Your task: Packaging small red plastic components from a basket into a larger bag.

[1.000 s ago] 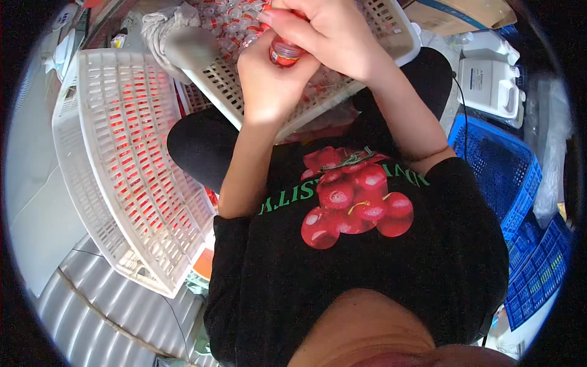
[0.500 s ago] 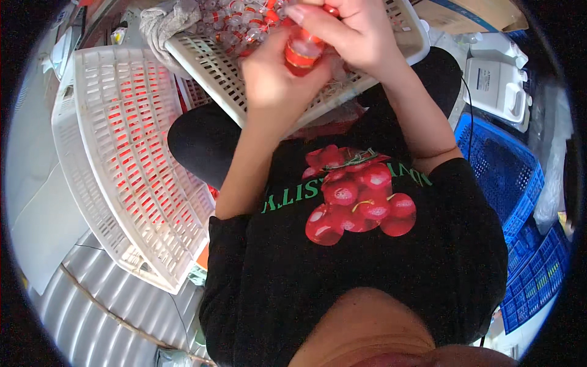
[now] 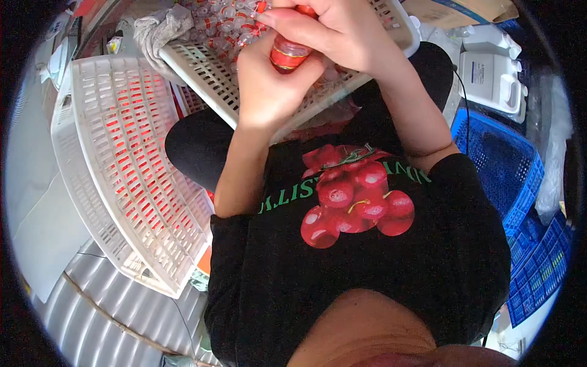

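Observation:
Both my hands meet over the white plastic basket, which rests across my lap. My left hand is wrapped round a small clear-and-red plastic cylinder with thin gold lines, from its left and underside. My right hand closes over the cylinder's red upper part, its thumb stretched across to the left; the fingers on the far side are partly hidden. Beneath and behind the hands, the basket holds many small clear plastic pieces with red parts.
A grey cloth hangs over the basket's far-left corner. Large white slatted crates stand on edge at left, with red showing through. To the right are white jugs, a blue crate and a cardboard box.
Both hands have shifted slightly left with the cylinder still in them. My right thumb now lies further across to the left. The whole view has moved a little.

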### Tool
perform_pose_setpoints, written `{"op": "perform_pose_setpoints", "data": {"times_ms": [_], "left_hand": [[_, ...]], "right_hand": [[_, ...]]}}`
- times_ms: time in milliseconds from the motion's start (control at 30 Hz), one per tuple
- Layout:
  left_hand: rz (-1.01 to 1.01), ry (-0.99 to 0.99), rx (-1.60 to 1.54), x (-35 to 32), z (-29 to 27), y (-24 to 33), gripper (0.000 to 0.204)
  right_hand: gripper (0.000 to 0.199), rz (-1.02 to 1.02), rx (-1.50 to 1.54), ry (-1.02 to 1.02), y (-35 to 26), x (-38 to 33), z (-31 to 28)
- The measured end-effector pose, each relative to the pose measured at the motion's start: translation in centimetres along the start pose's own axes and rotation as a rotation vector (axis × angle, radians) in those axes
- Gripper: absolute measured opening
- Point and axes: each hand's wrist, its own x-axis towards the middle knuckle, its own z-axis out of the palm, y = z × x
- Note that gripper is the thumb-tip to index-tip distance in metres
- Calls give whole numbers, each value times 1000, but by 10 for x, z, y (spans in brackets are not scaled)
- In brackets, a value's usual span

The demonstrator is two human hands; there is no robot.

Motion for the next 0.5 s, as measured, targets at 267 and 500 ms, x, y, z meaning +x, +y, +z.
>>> {"op": "perform_pose_setpoints", "data": {"times_ms": [267,500], "left_hand": [[-71,-85,-309,7,-14,7,15],[-513,-752,-1297,1,-11,13,16]], "right_hand": [[13,0,330,161,7,9,15],[9,79,1070,133,-10,4,12]]}}
